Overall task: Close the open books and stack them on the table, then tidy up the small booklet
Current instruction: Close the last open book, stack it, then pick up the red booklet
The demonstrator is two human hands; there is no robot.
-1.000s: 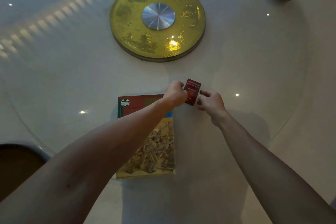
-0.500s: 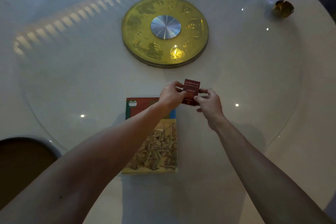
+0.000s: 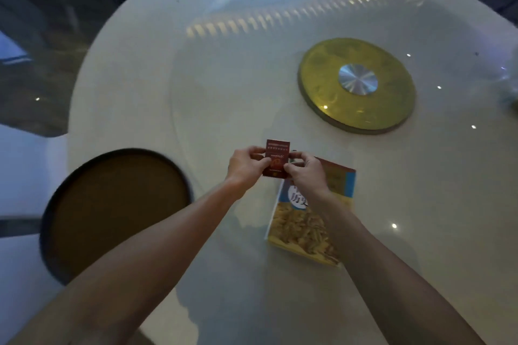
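Note:
I hold a small dark red booklet (image 3: 277, 154) closed and lifted above the table, pinched between both hands. My left hand (image 3: 245, 166) grips its left edge and my right hand (image 3: 305, 171) grips its right edge. Below and to the right of the booklet, a closed book (image 3: 305, 228) with a yellow, blue and red cover lies flat on the round white table (image 3: 224, 92). My right forearm crosses over the middle of that cover and hides part of it. I cannot tell whether another book lies under it.
A gold disc (image 3: 357, 85) with a silver centre sits on the table's glass turntable at the far right. A round brown stool seat (image 3: 115, 210) stands beside the table's left edge. Dark floor lies beyond the table at the upper left.
My head has turned left, so the book and gold disc now sit further right in view. Both hands have raised the booklet and turned it upright, off the book's corner.

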